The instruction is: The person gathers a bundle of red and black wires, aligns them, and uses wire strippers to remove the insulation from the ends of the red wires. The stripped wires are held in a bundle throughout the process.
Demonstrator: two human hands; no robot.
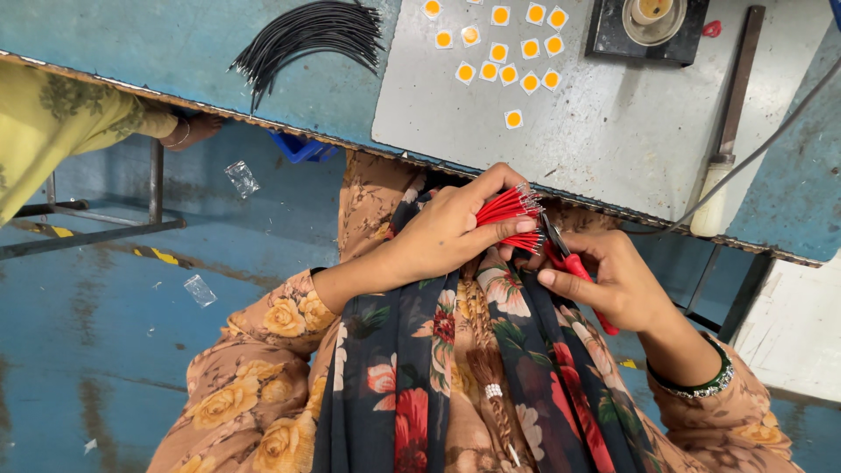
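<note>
My left hand (447, 232) grips a bundle of short red wires (510, 210) over my lap, their bare ends fanned out toward the table edge. My right hand (613, 280) holds a red-handled cutter (569, 263), its dark jaws touching the lower red wire ends. Both hands sit just below the edge of the grey metal sheet (613, 131) on the blue table.
Small yellow-and-white square chips (508, 74) lie scattered on the grey sheet. A bundle of black wires (307, 35) rests on the blue table. A soldering iron (727, 158) and a black stand (648, 26) lie at right. Another person's sleeve and hand (188, 131) are at left.
</note>
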